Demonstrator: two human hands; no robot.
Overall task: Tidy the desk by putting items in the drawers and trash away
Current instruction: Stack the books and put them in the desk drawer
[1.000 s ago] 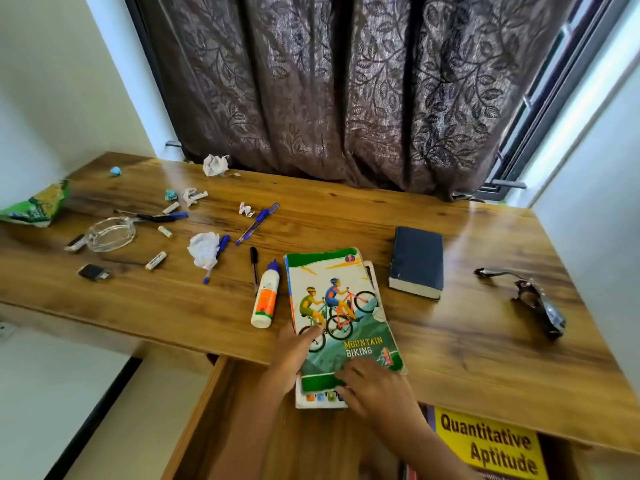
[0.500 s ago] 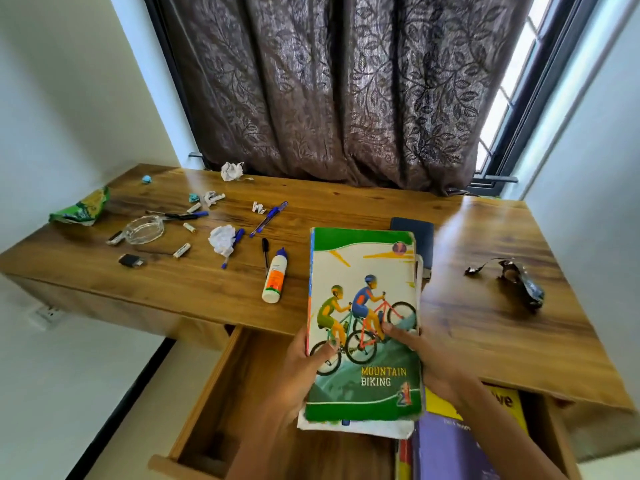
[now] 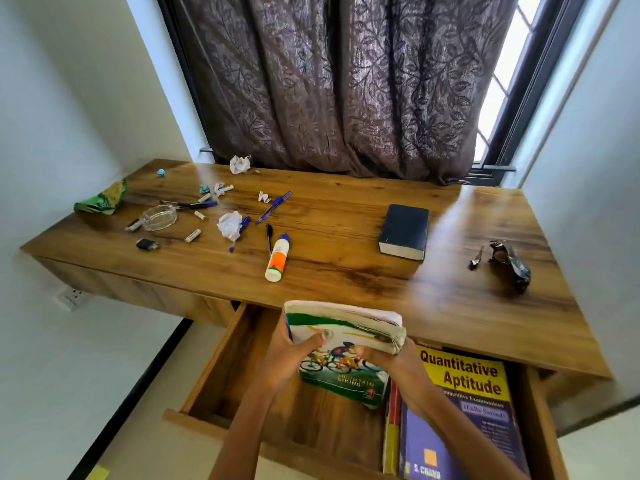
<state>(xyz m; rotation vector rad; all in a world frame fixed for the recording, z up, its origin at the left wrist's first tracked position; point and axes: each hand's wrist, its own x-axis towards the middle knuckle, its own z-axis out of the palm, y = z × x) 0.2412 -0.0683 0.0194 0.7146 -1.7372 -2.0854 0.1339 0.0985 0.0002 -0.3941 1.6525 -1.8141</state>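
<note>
Two hands grip one Mountain Biking book (image 3: 341,355) above the open drawer (image 3: 221,368): left hand (image 3: 289,356) thumb across its cover, right hand (image 3: 391,367) curled round its right edge. Beside it lies a Quantitative Aptitude book (image 3: 471,393).

Daylight fills the room, bright and even, coming from the window (image 3: 498,81) at the upper right where the panes blow out to near white beside the dark curtain (image 3: 346,81). A broad pale glare streaks across the right part of the wooden desk (image 3: 450,220), washing out the grain there. The dark book (image 3: 403,232) and the glue bottle (image 3: 277,256) cast only short, soft shadows. The wide lens bends the walls and the desk edges outward toward the corners. The hands and the book they hold low in the frame are slightly smeared, while the desk top is sharp.
</note>
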